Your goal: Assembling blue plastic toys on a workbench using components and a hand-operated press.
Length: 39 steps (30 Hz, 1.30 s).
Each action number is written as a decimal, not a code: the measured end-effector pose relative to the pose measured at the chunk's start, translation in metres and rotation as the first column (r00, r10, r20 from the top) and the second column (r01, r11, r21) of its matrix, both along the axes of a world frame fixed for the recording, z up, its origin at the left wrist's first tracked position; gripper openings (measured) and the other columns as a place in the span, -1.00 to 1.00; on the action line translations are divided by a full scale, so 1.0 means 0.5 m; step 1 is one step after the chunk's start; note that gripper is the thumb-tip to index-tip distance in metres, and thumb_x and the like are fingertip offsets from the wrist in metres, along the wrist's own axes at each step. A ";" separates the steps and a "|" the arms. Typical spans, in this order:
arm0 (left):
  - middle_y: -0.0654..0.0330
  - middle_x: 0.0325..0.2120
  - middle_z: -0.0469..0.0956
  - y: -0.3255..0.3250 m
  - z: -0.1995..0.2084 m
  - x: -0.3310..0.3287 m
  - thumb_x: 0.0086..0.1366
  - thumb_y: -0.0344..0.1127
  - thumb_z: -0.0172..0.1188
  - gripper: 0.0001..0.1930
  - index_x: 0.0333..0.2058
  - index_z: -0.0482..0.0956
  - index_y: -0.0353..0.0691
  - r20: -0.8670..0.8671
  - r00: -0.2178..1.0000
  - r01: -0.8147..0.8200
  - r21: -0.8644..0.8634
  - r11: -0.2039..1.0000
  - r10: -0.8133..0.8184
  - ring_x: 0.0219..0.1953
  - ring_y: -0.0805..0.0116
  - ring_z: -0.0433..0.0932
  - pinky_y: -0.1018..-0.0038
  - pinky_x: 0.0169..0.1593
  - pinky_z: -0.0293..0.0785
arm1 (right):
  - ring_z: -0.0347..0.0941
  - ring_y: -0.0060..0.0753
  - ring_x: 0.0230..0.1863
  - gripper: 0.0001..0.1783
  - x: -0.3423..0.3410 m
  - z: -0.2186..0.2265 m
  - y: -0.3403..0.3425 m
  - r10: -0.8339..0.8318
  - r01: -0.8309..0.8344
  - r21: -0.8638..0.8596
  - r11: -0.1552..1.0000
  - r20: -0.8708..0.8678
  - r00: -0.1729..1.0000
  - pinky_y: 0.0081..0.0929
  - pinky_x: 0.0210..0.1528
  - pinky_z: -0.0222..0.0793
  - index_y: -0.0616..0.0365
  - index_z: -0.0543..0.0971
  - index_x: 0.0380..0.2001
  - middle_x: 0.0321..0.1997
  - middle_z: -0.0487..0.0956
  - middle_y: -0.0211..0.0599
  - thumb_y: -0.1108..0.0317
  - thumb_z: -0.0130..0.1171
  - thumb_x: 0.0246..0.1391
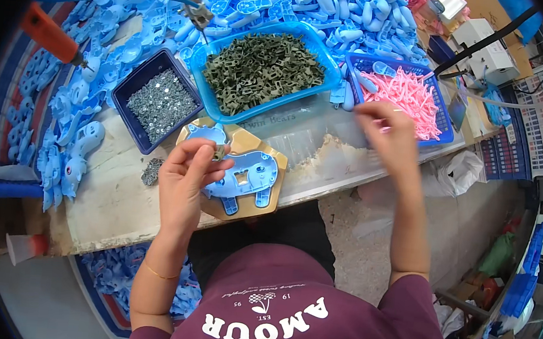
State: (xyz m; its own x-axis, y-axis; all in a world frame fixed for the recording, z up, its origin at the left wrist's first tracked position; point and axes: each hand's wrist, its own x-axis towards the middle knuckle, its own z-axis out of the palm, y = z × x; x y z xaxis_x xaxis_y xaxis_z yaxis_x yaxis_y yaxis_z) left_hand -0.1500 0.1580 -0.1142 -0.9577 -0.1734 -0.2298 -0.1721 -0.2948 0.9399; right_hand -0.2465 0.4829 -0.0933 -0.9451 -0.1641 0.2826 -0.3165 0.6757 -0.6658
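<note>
At the far left, an orange-bodied driver [49,34] was noted over heaped light blue parts [77,154]. To its right, a dark blue tray [130,124] was found filled with small metal pieces [163,103]; a loose cluster of similar pieces [151,171] was seen on the table just in front of it.

A small olive-green piece [221,152] was located at the fingertips of the left hand [182,177], between thumb and index finger. These two were closed in a narrow pinch on the piece, and the remaining fingers were loosely curled. The piece was held above the left part of a light blue shell [255,171] seated in a tan block [238,141]; whether the shell was touched could not be determined. The shell was partly covered by the hand.

Beyond the block, a bright blue tray [330,54] was seen loaded with similar olive-green pieces [264,71].

At the right, pink pieces [415,98] were contained in a blue basket [446,124]. The right hand [389,132] was observed at the basket's near left side, with the pink pieces beside and behind its fingers. Its thumb and index finger were brought close together; whether anything was gripped could not be established.
</note>
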 end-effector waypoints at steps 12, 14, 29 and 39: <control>0.04 -0.08 0.68 -0.026 -0.013 0.013 0.44 -0.34 0.21 -0.70 0.07 0.58 -0.34 0.064 0.993 0.095 0.009 0.995 -0.095 -0.15 0.36 0.70 0.60 -0.12 0.63 | 0.61 -0.14 -0.18 -0.82 -0.079 -0.048 0.296 -0.184 0.148 0.593 0.792 0.000 0.983 -0.28 -0.13 0.48 0.22 0.63 -0.24 -0.24 0.66 -0.12 0.46 0.29 0.03; 0.03 -0.08 0.68 -0.032 -0.014 0.018 0.44 -0.34 0.20 -0.70 0.06 0.58 -0.35 0.064 0.993 0.100 -0.004 0.995 -0.100 -0.14 0.36 0.70 0.60 -0.11 0.63 | 0.60 -0.15 -0.19 -0.82 -0.079 -0.039 0.284 -0.152 0.128 0.533 0.836 0.000 0.988 -0.31 -0.13 0.47 0.23 0.62 -0.24 -0.25 0.66 -0.13 0.45 0.30 0.05; 0.16 -0.28 0.70 -0.014 -0.034 0.006 0.46 -0.32 0.19 -0.76 -0.09 0.64 -0.40 0.013 0.991 0.131 -0.173 0.976 -0.131 -0.26 0.48 0.69 0.62 -0.19 0.62 | 0.60 -0.40 -0.23 -0.80 0.063 0.020 -0.205 0.598 -0.578 -0.156 0.801 0.147 0.788 -0.46 -0.14 0.49 0.24 0.65 -0.14 -0.19 0.68 -0.25 0.47 0.31 0.16; 0.17 -0.34 0.69 -0.007 -0.029 0.021 0.44 -0.34 0.21 -0.78 -0.13 0.65 -0.41 -0.049 0.991 0.107 -0.245 0.964 -0.123 -0.31 0.52 0.66 0.59 -0.20 0.63 | 0.65 -0.36 -0.29 -0.81 0.076 -0.015 -0.263 0.561 -0.519 -0.228 0.824 0.202 0.802 -0.44 -0.23 0.53 0.25 0.66 -0.19 -0.30 0.69 -0.21 0.46 0.35 0.12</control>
State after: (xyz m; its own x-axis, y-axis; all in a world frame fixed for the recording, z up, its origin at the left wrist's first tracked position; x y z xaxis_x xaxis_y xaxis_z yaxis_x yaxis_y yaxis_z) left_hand -0.1397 0.1545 -0.1288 -0.9856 -0.1042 -0.1328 -0.1293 -0.0398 0.9908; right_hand -0.2085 0.3515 -0.1007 -0.7564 -0.6439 0.1154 -0.4086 0.3273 -0.8520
